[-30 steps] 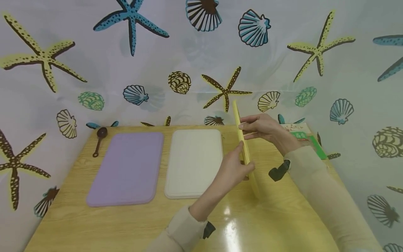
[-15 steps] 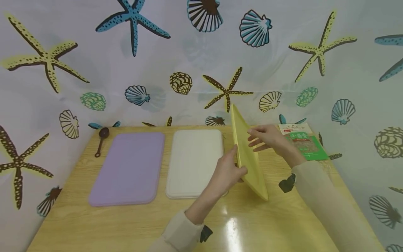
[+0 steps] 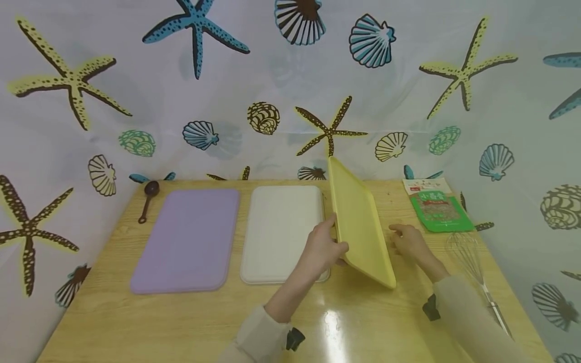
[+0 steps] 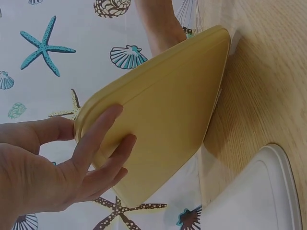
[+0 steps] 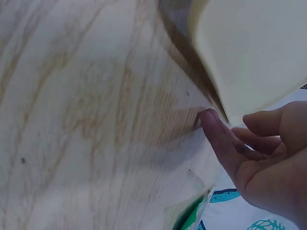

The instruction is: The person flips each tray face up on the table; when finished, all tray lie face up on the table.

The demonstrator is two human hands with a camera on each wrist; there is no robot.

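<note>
A yellow rectangular tray (image 3: 360,224) with a low rim stands tilted on the table, its left long edge raised and its right edge down at the wood. My left hand (image 3: 321,247) pinches the raised edge. In the left wrist view, fingers (image 4: 98,132) lie along the underside (image 4: 163,110) while the thumb side wraps the rim. Just right of the lowered edge is my right hand (image 3: 410,244), low over the table. Seen from the right wrist, its fingers (image 5: 221,139) are loosely bent beside the tray's edge (image 5: 216,72), with nothing in them.
A white tray (image 3: 283,234) and a lavender tray (image 3: 188,242) lie flat to the left. Behind them at far left is a dark brown spoon (image 3: 147,199). At right lie a green-and-white packet (image 3: 438,209) and a wire whisk (image 3: 476,269). A seashell-print curtain (image 3: 227,75) closes the back.
The yellow tray has gone from nearly upright to leaning right, its inner face now showing. My right hand has let go of it and moved down and right; my left keeps hold.
</note>
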